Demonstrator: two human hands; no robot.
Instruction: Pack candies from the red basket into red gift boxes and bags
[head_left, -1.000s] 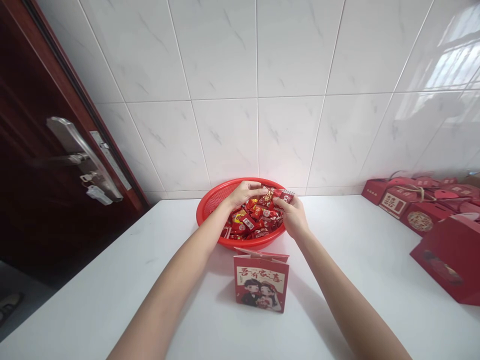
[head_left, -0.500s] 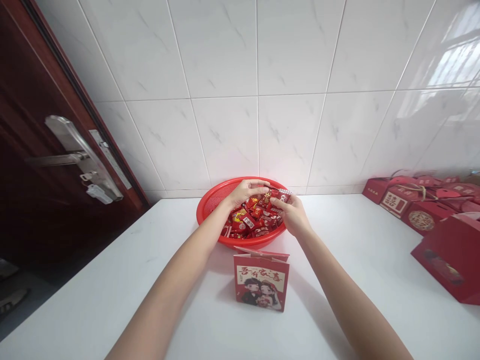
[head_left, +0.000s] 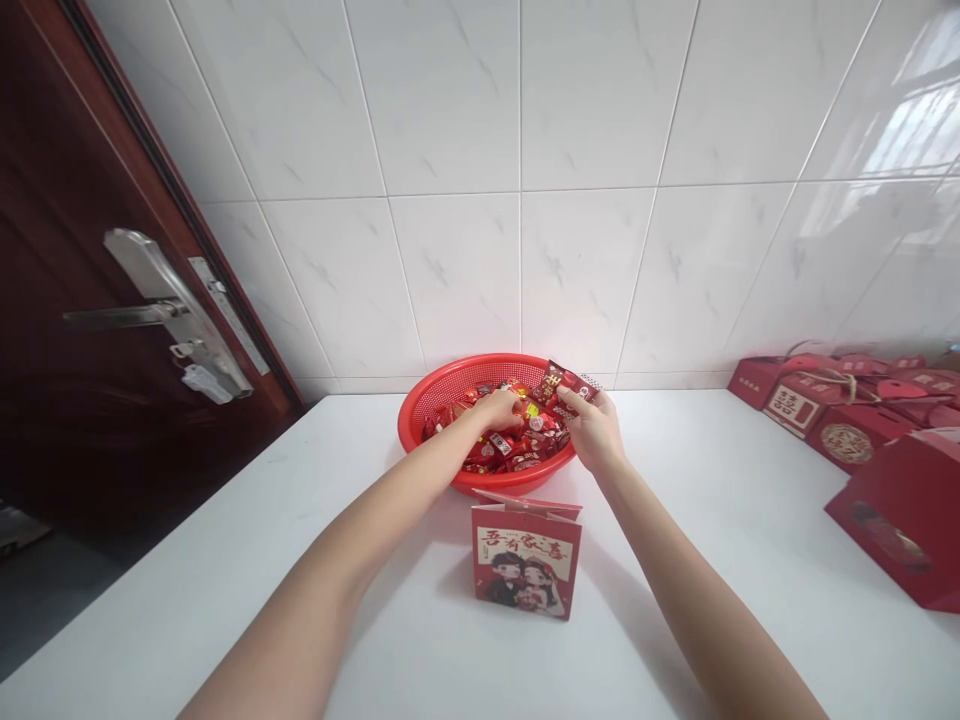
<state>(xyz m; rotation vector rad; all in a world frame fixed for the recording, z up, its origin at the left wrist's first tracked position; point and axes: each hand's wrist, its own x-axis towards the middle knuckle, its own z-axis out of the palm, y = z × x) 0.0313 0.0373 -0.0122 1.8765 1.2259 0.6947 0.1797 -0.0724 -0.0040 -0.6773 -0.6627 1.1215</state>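
A red plastic basket (head_left: 411, 408) holds a heap of wrapped candies (head_left: 480, 455), mostly red with some yellow. My left hand (head_left: 496, 410) reaches down into the heap with its fingers curled; its fingertips are hidden, so what they grip cannot be made out. Over the basket's right rim, my right hand (head_left: 596, 430) pinches red candy packets (head_left: 553, 382) between thumb and fingers. In front of the basket stands a small red gift box (head_left: 526, 560) with a cartoon bride and groom, its top flaps partly raised.
Several red gift boxes (head_left: 847, 430) stand at the right by the tiled wall (head_left: 585, 250). A larger red box with a window (head_left: 900, 520) sits nearer on the white table (head_left: 697, 480). To the left is a dark red door with a metal handle (head_left: 161, 310).
My left hand has left the packets at my right hand and gone down and left into the candies. My right hand keeps its packets, slightly farther right.
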